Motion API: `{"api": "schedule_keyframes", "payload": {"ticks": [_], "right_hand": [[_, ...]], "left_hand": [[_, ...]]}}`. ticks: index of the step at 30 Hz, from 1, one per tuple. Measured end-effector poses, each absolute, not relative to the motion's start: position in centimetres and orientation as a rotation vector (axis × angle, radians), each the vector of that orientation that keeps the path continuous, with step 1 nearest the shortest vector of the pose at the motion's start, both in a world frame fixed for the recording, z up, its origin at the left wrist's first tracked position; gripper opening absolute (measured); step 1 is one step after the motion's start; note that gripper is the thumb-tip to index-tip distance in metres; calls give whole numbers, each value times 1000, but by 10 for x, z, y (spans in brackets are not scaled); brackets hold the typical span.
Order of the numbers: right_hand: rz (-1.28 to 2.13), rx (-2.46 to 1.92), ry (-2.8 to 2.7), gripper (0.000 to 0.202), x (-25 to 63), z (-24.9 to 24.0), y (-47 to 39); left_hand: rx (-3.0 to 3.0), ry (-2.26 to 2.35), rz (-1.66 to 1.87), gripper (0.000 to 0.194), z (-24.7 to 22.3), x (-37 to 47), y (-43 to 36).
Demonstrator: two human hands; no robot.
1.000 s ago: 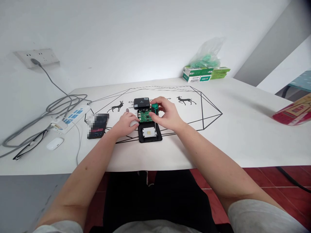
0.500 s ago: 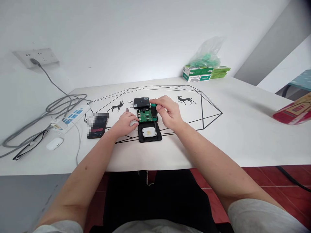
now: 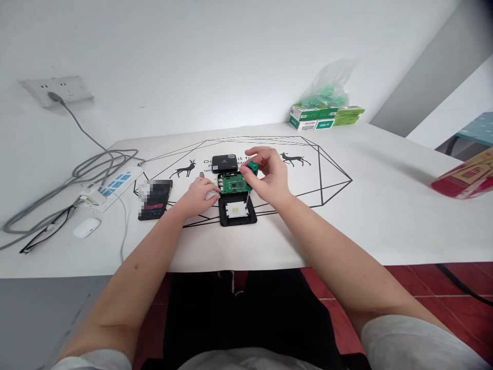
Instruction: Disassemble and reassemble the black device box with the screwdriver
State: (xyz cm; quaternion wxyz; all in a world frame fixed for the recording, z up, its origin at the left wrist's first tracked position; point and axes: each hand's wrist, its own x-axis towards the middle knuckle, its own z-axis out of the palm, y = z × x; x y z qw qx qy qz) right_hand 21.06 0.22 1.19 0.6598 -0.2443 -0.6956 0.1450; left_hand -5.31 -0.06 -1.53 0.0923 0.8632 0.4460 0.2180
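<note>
My right hand [image 3: 269,174] is closed around the green handle of a screwdriver [image 3: 252,167]. Its thin shaft points down to the right edge of a black plastic base [image 3: 251,218], where a silver plate [image 3: 236,209] sits inside. Just behind that base lies a green circuit board [image 3: 233,183] in a black case. My left hand [image 3: 199,198] has its fingers bent against the board's left edge, holding it steady. Farther back, a flat black box lid [image 3: 224,163] with small labels lies on the table. A small brownish tip [image 3: 201,175] shows behind my left hand; I cannot make out what it is.
To the left are a phone [image 3: 157,203], a white power strip [image 3: 119,185] with grey cables, glasses [image 3: 48,228] and a white earbud case [image 3: 87,227]. Green-and-white boxes [image 3: 314,113] stand against the wall under a plastic bag [image 3: 329,87]. A red package [image 3: 464,180] lies at the right.
The screwdriver handle has tilted and shifted slightly right, its green end now turned towards me. My right fingers have lifted and spread around it. My left hand stays put.
</note>
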Motion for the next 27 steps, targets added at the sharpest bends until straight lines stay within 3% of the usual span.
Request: {"api": "schedule_keyframes", "payload": {"ticks": [4, 13, 19, 27], "right_hand": [[331, -589, -1578, 34, 209, 10, -1], [54, -496, -1661, 23, 215, 18, 0], [52, -457, -1634, 33, 217, 13, 3], [134, -544, -1553, 15, 212, 13, 6]], "left_hand": [[2563, 1332, 637, 26, -14, -53, -1], [2572, 1322, 656, 25, -16, -55, 0], [2565, 1325, 633, 25, -15, -56, 0], [2561, 1352, 635, 26, -16, -56, 0]]}}
